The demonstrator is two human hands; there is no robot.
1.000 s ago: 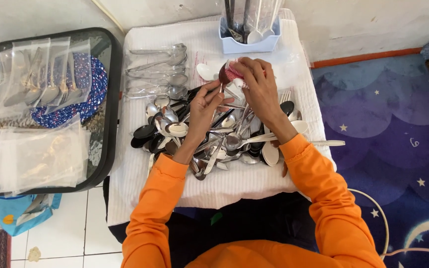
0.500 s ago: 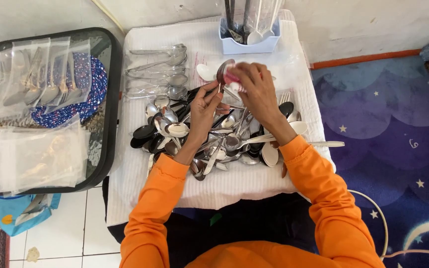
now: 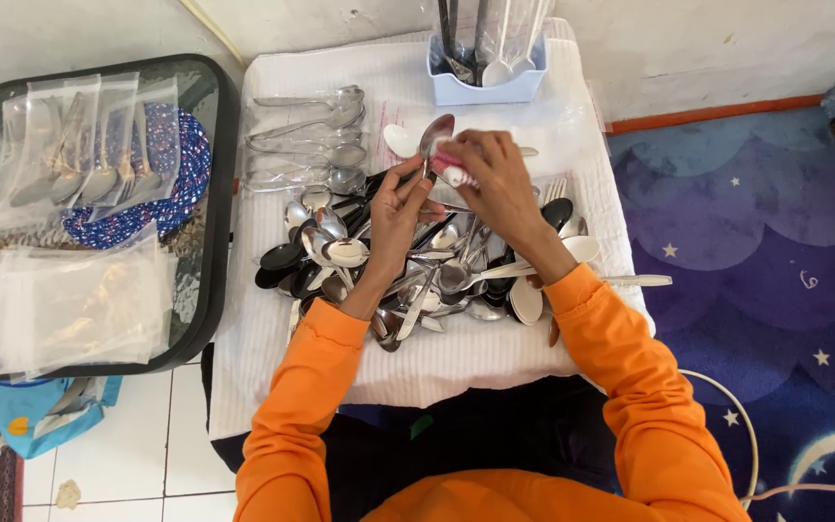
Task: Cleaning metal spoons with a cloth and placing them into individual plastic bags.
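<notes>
Spoon pile lies on cloth; caddy behind, tray left.

Far to the left of my left hand, clear plastic bags with cutlery inside lie above a stack of empty clear bags.

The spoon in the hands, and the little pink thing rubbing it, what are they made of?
The spoon, held by the left hand, looks like polished metal, probably steel: its bowl is silvery and mirrors the light. The pink thing under the right hand seems soft, perhaps cloth or sponge; it looks matte and is mostly hidden by fingers, so I cannot say for sure.
</notes>
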